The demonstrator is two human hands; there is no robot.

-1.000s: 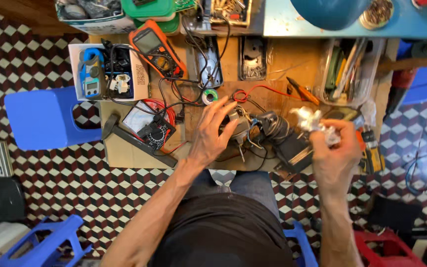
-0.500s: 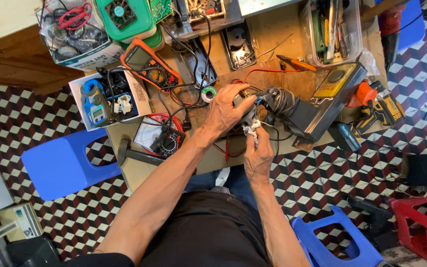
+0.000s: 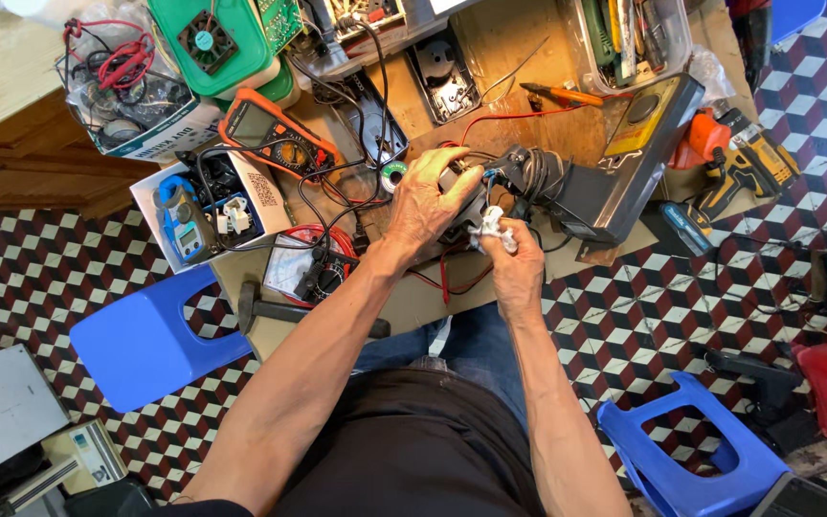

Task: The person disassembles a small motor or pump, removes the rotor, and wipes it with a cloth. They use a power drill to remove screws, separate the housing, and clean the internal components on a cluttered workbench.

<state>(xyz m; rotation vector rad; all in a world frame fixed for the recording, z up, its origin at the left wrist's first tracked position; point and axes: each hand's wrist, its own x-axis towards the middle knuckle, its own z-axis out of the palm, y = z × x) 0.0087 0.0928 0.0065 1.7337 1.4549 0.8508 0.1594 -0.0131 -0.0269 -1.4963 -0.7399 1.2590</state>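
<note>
At the middle of the cluttered wooden worktop (image 3: 433,297), a dark electrical unit (image 3: 581,196) with wound coils and loose wires lies opened up, its casing already off as far as the view shows. Left hand (image 3: 430,199) lies spread over the wiring end of that unit, fingers curled down onto it, pressing or steadying rather than gripping; what is under the palm is hidden. Right hand (image 3: 514,258) is closed around a small crumpled white wad (image 3: 490,228), cloth or paper, held just against the same spot. By the look of it the work is midway: the unit is open and being attended to, with red leads (image 3: 500,120) loose and nothing closed up. Around it sit an orange multimeter (image 3: 265,129), a solder reel (image 3: 393,173), a hammer (image 3: 275,311) and an orange-handled screwdriver (image 3: 567,94). Blue stools (image 3: 150,335) stand on the checkered floor.
</note>
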